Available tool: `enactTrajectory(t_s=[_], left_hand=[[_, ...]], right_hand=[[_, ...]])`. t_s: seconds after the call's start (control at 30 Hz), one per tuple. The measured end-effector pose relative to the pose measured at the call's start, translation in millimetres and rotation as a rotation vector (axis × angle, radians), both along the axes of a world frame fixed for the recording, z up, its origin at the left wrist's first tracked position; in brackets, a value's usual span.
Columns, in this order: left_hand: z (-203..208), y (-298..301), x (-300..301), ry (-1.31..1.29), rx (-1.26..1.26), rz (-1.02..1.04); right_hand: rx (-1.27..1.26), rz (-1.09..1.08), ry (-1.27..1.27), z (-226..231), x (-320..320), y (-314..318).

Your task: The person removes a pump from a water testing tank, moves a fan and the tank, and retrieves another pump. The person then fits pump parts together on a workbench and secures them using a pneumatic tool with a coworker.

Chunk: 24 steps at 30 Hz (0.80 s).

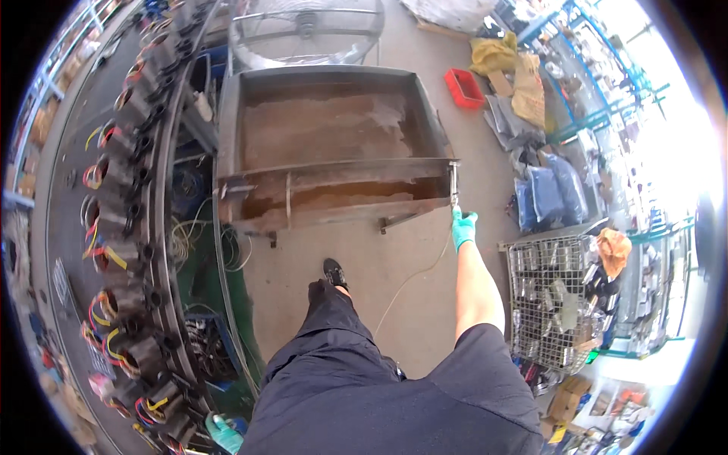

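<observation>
My right hand, in a green glove, is stretched forward to the front right corner of a large rusty metal tank. Its fingers are closed on a thin pale cord that hangs from that corner and trails back toward my legs. My left hand, also in a green glove, hangs low at my left side beside the curved conveyor. Only part of it shows, and I cannot tell whether it holds anything. My dark trousers and one black shoe fill the lower middle.
Several motor windings with coloured wires sit in a row along the conveyor on the left. A wire mesh cage of metal parts stands at the right. A big floor fan, a red crate and sacks lie beyond the tank.
</observation>
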State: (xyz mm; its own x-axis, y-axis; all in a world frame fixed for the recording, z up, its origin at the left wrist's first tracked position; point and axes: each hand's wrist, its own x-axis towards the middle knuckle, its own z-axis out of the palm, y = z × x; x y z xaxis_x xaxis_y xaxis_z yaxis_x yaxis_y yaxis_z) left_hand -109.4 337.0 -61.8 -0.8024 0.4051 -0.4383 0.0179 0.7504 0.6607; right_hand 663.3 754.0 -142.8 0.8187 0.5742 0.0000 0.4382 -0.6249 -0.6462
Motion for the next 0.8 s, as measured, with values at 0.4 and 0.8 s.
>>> enactTrajectory(t_s=[0.4, 0.8], left_hand=[[50, 356, 147, 0.047, 0.056, -0.979], [262, 525, 563, 0.265, 1.031, -2.701]], right_hand=[[-0.178, 0.215, 0.848, 141, 34, 52], [-0.058, 0.792, 0.383, 304, -74, -59]])
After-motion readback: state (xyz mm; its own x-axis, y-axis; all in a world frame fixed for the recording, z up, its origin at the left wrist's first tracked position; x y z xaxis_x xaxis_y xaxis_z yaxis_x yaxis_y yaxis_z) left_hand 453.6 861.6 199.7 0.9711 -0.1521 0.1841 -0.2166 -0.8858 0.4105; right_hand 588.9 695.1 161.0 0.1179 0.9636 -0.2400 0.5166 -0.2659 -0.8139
